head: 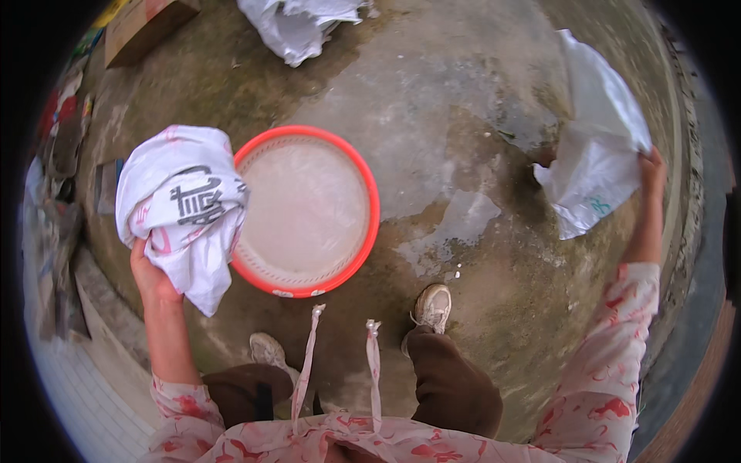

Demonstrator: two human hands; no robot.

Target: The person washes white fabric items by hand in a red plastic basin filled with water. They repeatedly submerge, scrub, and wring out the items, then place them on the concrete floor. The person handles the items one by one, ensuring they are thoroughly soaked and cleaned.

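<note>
A bunched white woven plastic sack [185, 185] with dark and pink printing hangs from my left hand [155, 275], which grips its lower edge. The sack overlaps the left rim of a round red plastic basin [375, 214] on the ground; the basin's pale inside shows cloudy whitish contents. Far to the right, my right hand [653, 171] is closed on the edge of a second white woven sack [602, 150], which spreads out to the left of the hand and bears a small green mark. Folds of each sack hide part of the fingers.
Another crumpled white sack [298, 29] lies on the damp concrete ground at the top. A cardboard box [145, 29] stands at the upper left, with assorted items along the left edge. My shoes [433, 307] are below the basin. A kerb-like edge [686, 173] runs down the right.
</note>
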